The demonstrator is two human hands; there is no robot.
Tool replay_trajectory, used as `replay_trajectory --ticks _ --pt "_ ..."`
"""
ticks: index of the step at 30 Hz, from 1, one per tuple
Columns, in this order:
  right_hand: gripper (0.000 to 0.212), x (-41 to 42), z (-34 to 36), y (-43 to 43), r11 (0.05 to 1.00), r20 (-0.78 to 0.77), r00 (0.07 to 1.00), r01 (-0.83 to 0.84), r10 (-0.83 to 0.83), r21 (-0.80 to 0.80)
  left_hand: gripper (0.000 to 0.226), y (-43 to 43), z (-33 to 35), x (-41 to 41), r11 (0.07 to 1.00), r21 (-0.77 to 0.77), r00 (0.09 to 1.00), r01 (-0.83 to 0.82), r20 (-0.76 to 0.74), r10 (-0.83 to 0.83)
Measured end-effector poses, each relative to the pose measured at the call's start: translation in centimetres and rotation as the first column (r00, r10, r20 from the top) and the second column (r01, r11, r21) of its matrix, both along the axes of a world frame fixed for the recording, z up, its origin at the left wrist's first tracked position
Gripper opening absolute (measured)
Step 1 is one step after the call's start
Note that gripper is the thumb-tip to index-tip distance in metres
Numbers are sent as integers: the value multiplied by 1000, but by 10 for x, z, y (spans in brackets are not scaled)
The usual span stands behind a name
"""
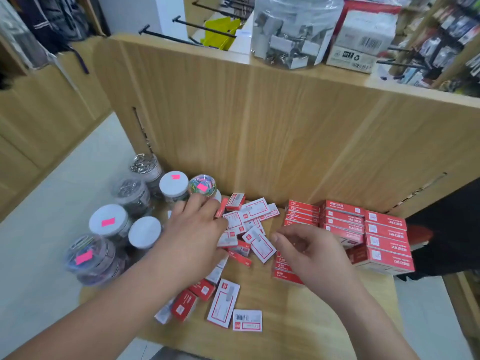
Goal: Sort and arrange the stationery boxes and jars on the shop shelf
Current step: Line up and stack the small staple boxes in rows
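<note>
Several small red-and-white staple boxes lie scattered over the middle of a low wooden shelf. My left hand reaches into the pile from the left, its fingertips on a small box near the jars. My right hand hovers over the pile's right side, fingers loosely curled and holding nothing. Neat stacks of larger red boxes stand at the right. Several clear jars of clips with white lids and pink price stickers crowd the left end.
A tall wooden back panel rises behind the shelf. On top of it stand a big clear jar of binder clips and a red-and-white carton. Black display hooks jut out at upper left. A dark-clothed person stands at right.
</note>
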State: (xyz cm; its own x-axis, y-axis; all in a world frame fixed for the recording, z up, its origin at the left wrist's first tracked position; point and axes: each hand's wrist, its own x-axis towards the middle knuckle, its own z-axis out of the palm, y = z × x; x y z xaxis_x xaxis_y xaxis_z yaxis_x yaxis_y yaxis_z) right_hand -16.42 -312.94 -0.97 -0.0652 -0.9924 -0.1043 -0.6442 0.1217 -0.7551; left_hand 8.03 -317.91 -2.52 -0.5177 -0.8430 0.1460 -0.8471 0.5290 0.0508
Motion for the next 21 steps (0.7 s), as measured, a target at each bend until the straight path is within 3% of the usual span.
replay_trajectory --ticks 2,6,10,13,17,19,21 --pt "11 -1 -1 -6 999 -3 999 50 -50 -6 59 -18 6 -14 994 72 995 82 -67 -77" --pt "11 -4 -1 -10 989 4 991 137 -137 -46 45 -71 0 -53 912 340 974 228 -90 -210" --pt "13 -7 4 -9 982 54 981 187 -185 -38 34 -98 -28 -72 929 321 982 182 -10 -189" --pt "13 -10 2 -7 976 88 973 215 -213 -14 26 -99 -36 -73 951 282 991 131 -61 -118" --pt "7 -11 -3 -7 954 196 937 300 -290 -18 15 -90 -19 -61 973 145 912 180 -395 -110" --pt "17 -10 -2 -9 942 278 906 334 -318 -12 12 -75 -2 -55 938 276 794 212 -608 0" --pt "33 -7 0 -12 955 348 898 295 -270 -19 11 -59 9 -51 804 513 658 301 -722 215"
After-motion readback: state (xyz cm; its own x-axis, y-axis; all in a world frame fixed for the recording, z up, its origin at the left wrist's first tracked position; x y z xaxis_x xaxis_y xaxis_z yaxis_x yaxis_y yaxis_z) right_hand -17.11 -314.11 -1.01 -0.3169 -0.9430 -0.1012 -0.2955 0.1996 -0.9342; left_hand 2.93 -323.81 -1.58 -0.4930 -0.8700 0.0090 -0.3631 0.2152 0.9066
